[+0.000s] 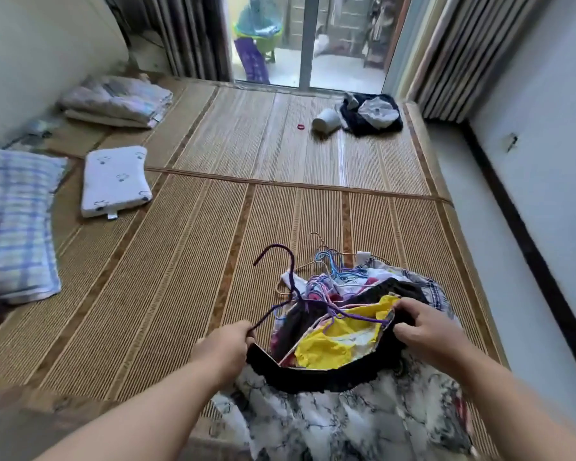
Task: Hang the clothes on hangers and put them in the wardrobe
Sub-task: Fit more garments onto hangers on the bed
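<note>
A pile of clothes (363, 314) topped with hangers (326, 274) lies at the bed's (187, 261) near edge, pillows (115, 181) along its left edge, more garments (371, 114) in its far right corner.

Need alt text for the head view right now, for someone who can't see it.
Both hands stretch open a black-trimmed garment over a clothes pile on a woven mat: the left hand also pinches a purple hanger, the right hand grips the far edge. Spare hangers lie behind.
</note>
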{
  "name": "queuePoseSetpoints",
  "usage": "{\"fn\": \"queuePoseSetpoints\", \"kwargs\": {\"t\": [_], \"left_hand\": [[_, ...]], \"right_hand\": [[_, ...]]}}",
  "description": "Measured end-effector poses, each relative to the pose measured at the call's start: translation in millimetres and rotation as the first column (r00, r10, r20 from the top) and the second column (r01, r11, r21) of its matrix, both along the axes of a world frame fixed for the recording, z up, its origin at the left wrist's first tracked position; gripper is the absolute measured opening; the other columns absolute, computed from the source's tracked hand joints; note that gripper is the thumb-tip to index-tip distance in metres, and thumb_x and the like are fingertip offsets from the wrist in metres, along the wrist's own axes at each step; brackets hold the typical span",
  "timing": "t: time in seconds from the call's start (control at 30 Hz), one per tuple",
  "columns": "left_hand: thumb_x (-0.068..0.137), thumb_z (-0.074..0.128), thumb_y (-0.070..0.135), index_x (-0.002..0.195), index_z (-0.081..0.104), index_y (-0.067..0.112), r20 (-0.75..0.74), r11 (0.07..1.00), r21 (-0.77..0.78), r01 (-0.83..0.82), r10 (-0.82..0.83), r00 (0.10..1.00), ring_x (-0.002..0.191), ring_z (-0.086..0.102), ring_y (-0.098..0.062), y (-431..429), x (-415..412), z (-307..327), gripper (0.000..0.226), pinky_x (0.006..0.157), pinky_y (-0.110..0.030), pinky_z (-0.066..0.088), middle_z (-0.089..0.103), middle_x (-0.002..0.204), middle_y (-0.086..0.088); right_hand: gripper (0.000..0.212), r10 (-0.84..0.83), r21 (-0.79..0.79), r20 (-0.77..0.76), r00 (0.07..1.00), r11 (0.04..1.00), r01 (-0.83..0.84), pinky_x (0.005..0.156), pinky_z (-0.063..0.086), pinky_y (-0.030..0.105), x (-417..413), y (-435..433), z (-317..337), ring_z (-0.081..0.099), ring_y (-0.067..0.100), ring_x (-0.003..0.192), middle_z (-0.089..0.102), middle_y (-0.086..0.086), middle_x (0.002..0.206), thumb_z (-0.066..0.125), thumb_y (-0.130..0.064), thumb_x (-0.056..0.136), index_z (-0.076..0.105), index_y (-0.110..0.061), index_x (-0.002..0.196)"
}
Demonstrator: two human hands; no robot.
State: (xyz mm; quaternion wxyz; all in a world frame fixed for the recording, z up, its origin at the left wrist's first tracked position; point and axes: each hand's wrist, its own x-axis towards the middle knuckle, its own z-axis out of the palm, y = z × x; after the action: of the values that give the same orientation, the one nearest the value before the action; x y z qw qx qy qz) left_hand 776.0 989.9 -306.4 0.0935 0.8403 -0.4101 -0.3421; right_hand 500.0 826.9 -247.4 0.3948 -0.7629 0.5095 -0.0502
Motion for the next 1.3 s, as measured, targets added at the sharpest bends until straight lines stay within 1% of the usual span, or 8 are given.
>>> {"fn": "queuePoseSetpoints", "kwargs": {"t": [0.17,0.33,0.47,0.7,0.83,1.03,1.17,1.3], "left_hand": [[0.094,0.04,0.029,0.08,0.053,0.026,0.05,0.984,-0.161,-0.078,0.087,0.995,0.073,0.058,-0.014,89.9,104.8,47.4,0.02,0.074,-0.039,0.05,0.062,0.076,0.009],[0.093,0.051,0.033,0.076,0.051,0.03,0.14,0.957,-0.227,-0.179,0.213,0.967,0.079,0.059,-0.02,195.3,232.1,80.2,0.017,0.072,-0.035,0.047,0.062,0.08,0.008],[0.09,0.055,0.035,0.081,0.054,0.032,0.238,0.924,-0.27,-0.271,0.336,0.911,0.084,0.059,-0.02,267.9,313.4,96.7,0.009,0.069,-0.032,0.045,0.063,0.085,0.007],[0.089,0.054,0.041,0.095,0.06,0.037,0.388,0.875,-0.274,-0.4,0.481,0.786,0.096,0.061,-0.023,347.6,437.6,110.8,0.01,0.083,-0.036,0.047,0.064,0.097,0.009],[0.089,0.053,0.039,0.093,0.061,0.036,0.453,0.881,-0.271,-0.387,0.472,0.756,0.096,0.06,-0.024,349.2,504.7,108.0,0.009,0.082,-0.037,0.046,0.063,0.097,0.006],[0.089,0.055,0.041,0.099,0.062,0.034,0.533,0.907,-0.206,-0.368,0.419,0.735,0.1,0.059,-0.024,296.7,615.4,66.5,0.013,0.083,-0.034,0.041,0.064,0.104,0.004],[0.089,0.054,0.04,0.096,0.061,0.034,0.492,0.91,-0.148,-0.387,0.407,0.769,0.099,0.058,-0.024,254.1,692.9,12.1,0.012,0.08,-0.033,0.039,0.064,0.103,0.004],[0.089,0.055,0.039,0.095,0.063,0.036,0.476,0.892,-0.089,-0.442,0.428,0.768,0.099,0.058,-0.025,244.3,775.9,-20.2,0.011,0.084,-0.035,0.045,0.063,0.102,0.002]], "right_hand": [[0.034,0.076,0.068,0.104,0.992,0.994,-0.084,0.057,0.043,0.021,110.9,66.3,29.0,0.055,0.001,0.056,0.066,-0.014,0.066,0.054,-0.018,0.069,0.068,-0.044,0.088],[0.024,0.202,0.051,0.151,0.968,0.976,-0.212,0.07,0.049,0.044,246.4,146.0,32.7,0.059,0.02,0.071,0.068,0.005,0.076,0.061,-0.008,0.083,0.066,-0.031,0.081],[0.035,0.226,0.001,0.154,0.962,0.974,-0.229,0.058,0.044,0.015,354.1,200.7,30.3,0.06,0.011,0.068,0.065,-0.009,0.072,0.063,-0.007,0.084,0.063,-0.039,0.072],[0.019,0.419,0.088,0.14,0.897,0.897,-0.433,0.044,0.038,0.006,509.8,260.5,18.7,0.059,0.004,0.068,0.063,-0.009,0.086,0.053,-0.012,0.093,0.063,-0.027,0.099],[0.019,0.443,0.123,0.14,0.886,0.88,-0.459,0.037,0.034,0.007,578.9,265.5,0.6,0.052,0.001,0.054,0.061,-0.01,0.081,0.053,-0.013,0.093,0.062,-0.03,0.095],[0.017,0.443,0.113,0.073,0.894,0.887,-0.448,0.044,0.045,0.015,685.9,229.3,-46.7,0.06,0.01,0.061,0.063,-0.008,0.083,0.054,-0.015,0.093,0.058,-0.031,0.097],[0.018,0.42,0.113,0.024,0.907,0.9,-0.42,0.035,0.036,0.014,760.8,191.8,-92.3,0.053,0.007,0.048,0.062,-0.007,0.077,0.052,-0.014,0.093,0.058,-0.031,0.095],[0.018,0.51,0.076,-0.027,0.86,0.858,-0.507,0.039,0.033,0.01,847.4,169.2,-126.7,0.055,0.005,0.061,0.06,-0.012,0.079,0.052,-0.019,0.092,0.06,-0.031,0.104]]}}
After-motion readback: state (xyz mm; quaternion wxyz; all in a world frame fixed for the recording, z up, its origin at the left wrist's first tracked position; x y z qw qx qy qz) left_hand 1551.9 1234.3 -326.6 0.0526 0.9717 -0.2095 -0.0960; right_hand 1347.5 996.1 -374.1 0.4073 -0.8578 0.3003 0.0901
